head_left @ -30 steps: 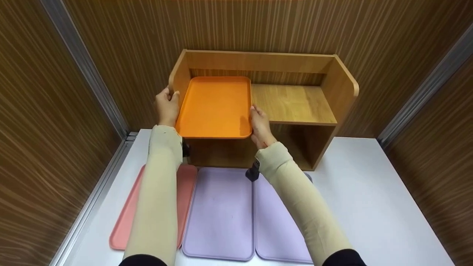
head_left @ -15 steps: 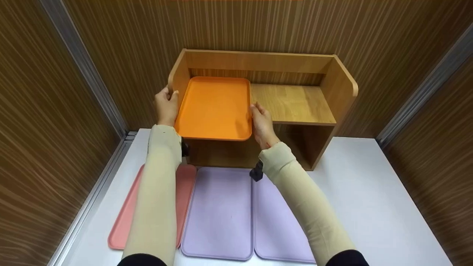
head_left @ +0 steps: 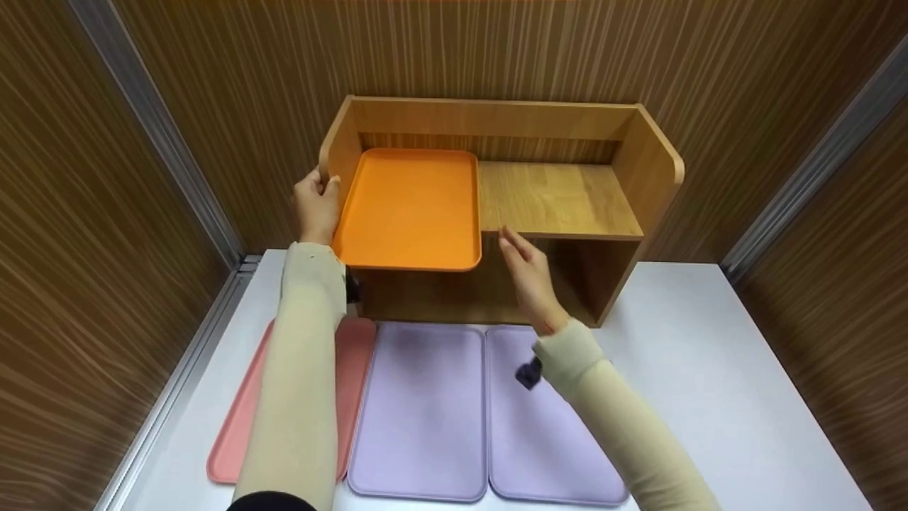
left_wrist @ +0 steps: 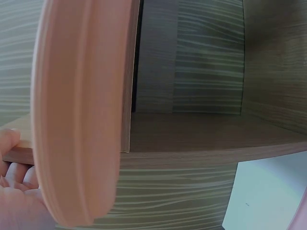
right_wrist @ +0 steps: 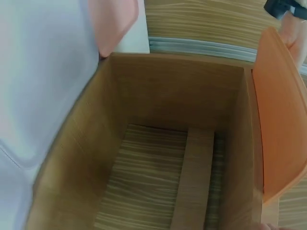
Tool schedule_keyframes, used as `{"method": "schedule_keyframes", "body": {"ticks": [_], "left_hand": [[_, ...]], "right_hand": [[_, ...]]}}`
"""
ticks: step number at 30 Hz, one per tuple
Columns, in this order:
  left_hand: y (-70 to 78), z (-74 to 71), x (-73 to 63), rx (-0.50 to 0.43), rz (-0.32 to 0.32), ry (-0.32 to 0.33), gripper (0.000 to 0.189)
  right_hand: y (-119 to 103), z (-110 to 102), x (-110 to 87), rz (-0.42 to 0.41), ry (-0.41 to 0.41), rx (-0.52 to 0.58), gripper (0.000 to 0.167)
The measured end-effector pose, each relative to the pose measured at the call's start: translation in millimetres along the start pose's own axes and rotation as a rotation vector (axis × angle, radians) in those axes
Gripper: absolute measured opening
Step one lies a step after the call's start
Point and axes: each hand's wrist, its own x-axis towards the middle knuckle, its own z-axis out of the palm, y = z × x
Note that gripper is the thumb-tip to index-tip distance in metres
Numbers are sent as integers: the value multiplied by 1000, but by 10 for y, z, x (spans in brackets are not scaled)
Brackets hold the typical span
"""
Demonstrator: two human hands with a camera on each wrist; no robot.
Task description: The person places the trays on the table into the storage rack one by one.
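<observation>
An orange tray (head_left: pixel 411 209) lies on the left half of the upper board of a wooden desk shelf (head_left: pixel 560 202), its near end jutting past the front edge. My left hand (head_left: pixel 316 209) grips the shelf's left side panel; in the left wrist view its thumb and curled fingers (left_wrist: pixel 21 175) are on either side of the wood. The tray's underside (left_wrist: pixel 81 120) fills much of that view. My right hand (head_left: pixel 528 273) is in front of the shelf, apart from the tray, fingers nearly straight and holding nothing. Only a fingertip (right_wrist: pixel 268 226) of it shows in the right wrist view.
On the white table (head_left: pixel 681 369), a pink tray (head_left: pixel 355 390) and two lilac trays (head_left: pixel 418 411) lie side by side before the shelf, partly under my arms. Wood-patterned walls (head_left: pixel 496 50) stand behind and on both sides. The shelf's lower compartment (right_wrist: pixel 163 91) faces forward.
My right hand has let go of the orange tray's right edge and moved right and toward me. My left hand keeps its grip on the side panel, and the tray stays on the shelf.
</observation>
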Motion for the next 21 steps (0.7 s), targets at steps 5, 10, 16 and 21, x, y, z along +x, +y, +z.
{"method": "schedule_keyframes", "body": {"ticks": [5, 10, 16, 21], "left_hand": [[6, -7, -4, -4, -20, -11, 29], [0, 3, -12, 30, -6, 2, 27], [-10, -11, -10, 18, -2, 13, 24], [14, -7, -23, 23, -18, 1, 23]], "right_hand": [[206, -244, -240, 46, 10, 3, 45], [442, -536, -507, 121, 37, 38, 42], [630, -858, -851, 192, 68, -51, 40], [697, -1080, -1112, 181, 95, -190, 40]]}}
